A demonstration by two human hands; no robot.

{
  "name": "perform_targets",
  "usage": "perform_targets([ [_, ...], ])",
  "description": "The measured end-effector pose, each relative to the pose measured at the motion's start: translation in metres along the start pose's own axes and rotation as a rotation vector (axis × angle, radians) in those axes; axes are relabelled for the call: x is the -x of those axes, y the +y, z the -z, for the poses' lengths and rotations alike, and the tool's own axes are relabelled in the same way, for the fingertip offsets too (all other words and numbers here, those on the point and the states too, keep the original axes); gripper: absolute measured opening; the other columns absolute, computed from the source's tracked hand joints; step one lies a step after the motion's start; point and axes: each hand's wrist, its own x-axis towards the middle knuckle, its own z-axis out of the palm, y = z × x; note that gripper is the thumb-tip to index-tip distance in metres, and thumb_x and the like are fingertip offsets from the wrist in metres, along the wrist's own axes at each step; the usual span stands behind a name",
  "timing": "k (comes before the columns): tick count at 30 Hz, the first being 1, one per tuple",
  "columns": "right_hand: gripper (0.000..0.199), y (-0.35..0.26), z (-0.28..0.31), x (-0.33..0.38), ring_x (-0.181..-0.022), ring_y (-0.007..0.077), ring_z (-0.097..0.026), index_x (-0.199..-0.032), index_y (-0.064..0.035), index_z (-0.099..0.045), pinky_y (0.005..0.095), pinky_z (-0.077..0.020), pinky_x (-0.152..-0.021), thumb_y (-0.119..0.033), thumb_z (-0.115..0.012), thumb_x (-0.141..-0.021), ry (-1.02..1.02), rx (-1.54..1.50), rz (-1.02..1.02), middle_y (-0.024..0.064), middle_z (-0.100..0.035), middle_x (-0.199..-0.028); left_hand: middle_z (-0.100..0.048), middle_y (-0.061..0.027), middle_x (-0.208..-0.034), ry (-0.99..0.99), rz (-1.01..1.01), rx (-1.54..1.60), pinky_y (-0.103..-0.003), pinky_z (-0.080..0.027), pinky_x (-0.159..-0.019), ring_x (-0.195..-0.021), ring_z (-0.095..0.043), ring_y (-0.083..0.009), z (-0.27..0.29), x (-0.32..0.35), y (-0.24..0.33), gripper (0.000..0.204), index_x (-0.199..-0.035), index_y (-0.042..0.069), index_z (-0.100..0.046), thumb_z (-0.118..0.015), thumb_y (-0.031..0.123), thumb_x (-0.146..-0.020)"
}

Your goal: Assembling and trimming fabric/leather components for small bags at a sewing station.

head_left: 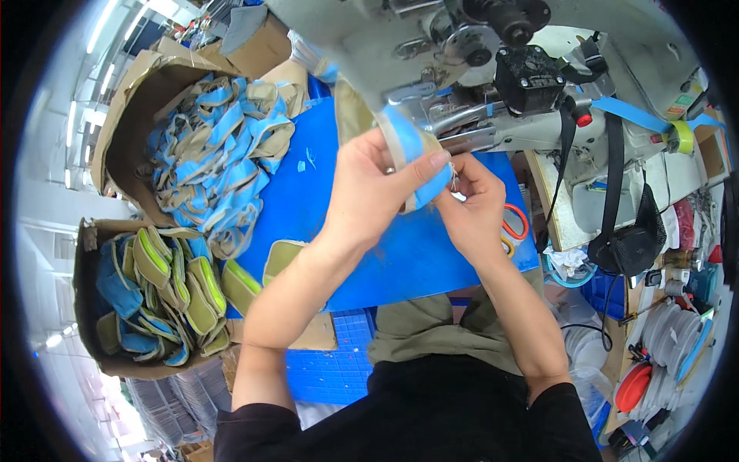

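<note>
Hands: left (368, 187) pinches blue-beige strip (406, 137) | right (479, 209) curled beside it, grip unclear | forearms (514, 312) converging

No words or numbers readable. Small green-and-orange label (682, 103) on pale machine housing (653, 65) at right; print, if any, too small and blurred to make out.

The fabric strip (406, 137) is banded light blue and beige, matching the heaped strips (219, 146). The tabletop (308, 223) is vivid blue, the scissors handle (526, 225) orange-red; olive pads (202, 314) show lime-green stripes, and the sewing machine (339, 38) is pale grey
</note>
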Motion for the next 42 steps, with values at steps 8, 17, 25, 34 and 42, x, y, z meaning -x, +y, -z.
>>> perform_targets([
  [8, 0.010, -0.010, 0.002, -0.002, -0.077, 0.0044, -0.065, -0.101, 0.0005, -0.071, 0.0222, -0.0547, -0.069, -0.003, -0.075, -0.093, -0.059, -0.284, -0.157, 0.0025, -0.073, -0.088, -0.076, -0.0062, -0.102, 0.018, -0.039, 0.005, -0.025, -0.058, -0.074, -0.087, -0.072, -0.0099, 0.010, -0.002, -0.006, 0.019, -0.112, 0.000, -0.070, -0.075, 0.008, -0.095],
  [17, 0.014, -0.009, 0.002, 0.001, -0.081, 0.0038, -0.065, -0.109, 0.0013, -0.068, 0.0186, -0.0513, -0.071, -0.005, -0.074, -0.097, -0.089, -0.239, -0.125, 0.0008, -0.071, -0.094, -0.075, -0.0062, -0.107, -0.098, 0.240, 0.399, -0.028, -0.059, -0.082, -0.092, -0.072, -0.0127, 0.026, -0.005, -0.011, 0.025, -0.117, 0.002, -0.068, -0.074, 0.016, -0.098],
  [25, 0.018, -0.004, 0.003, 0.001, -0.079, 0.0048, -0.063, -0.110, -0.0005, -0.070, 0.0208, -0.0534, -0.064, -0.003, -0.074, -0.093, -0.086, -0.290, -0.108, 0.0010, -0.068, -0.089, -0.076, -0.0081, -0.106, -0.013, 0.024, 0.048, -0.028, -0.060, -0.081, -0.090, -0.072, -0.0117, 0.016, -0.006, -0.011, 0.028, -0.116, 0.000, -0.068, -0.079, 0.011, -0.092],
  [34, 0.022, -0.005, 0.006, 0.005, -0.082, 0.0049, -0.062, -0.113, -0.0017, -0.069, 0.0211, -0.0522, -0.064, 0.001, -0.071, -0.091, -0.110, -0.235, -0.090, -0.0005, -0.067, -0.091, -0.076, -0.0084, -0.106, -0.045, 0.012, -0.055, -0.028, -0.060, -0.079, -0.090, -0.072, -0.0126, 0.016, -0.009, -0.006, 0.031, -0.115, -0.001, -0.068, -0.082, 0.007, -0.089],
  [42, 0.025, -0.010, 0.009, 0.005, -0.084, 0.0055, -0.062, -0.116, -0.0003, -0.069, 0.0208, -0.0525, -0.066, 0.002, -0.071, -0.091, -0.149, -0.182, -0.093, 0.0001, -0.067, -0.093, -0.076, -0.0078, -0.100, -0.060, 0.053, -0.100, -0.028, -0.059, -0.074, -0.084, -0.071, -0.0116, 0.012, -0.009, -0.004, 0.024, -0.110, -0.001, -0.069, -0.078, 0.004, -0.088],
])
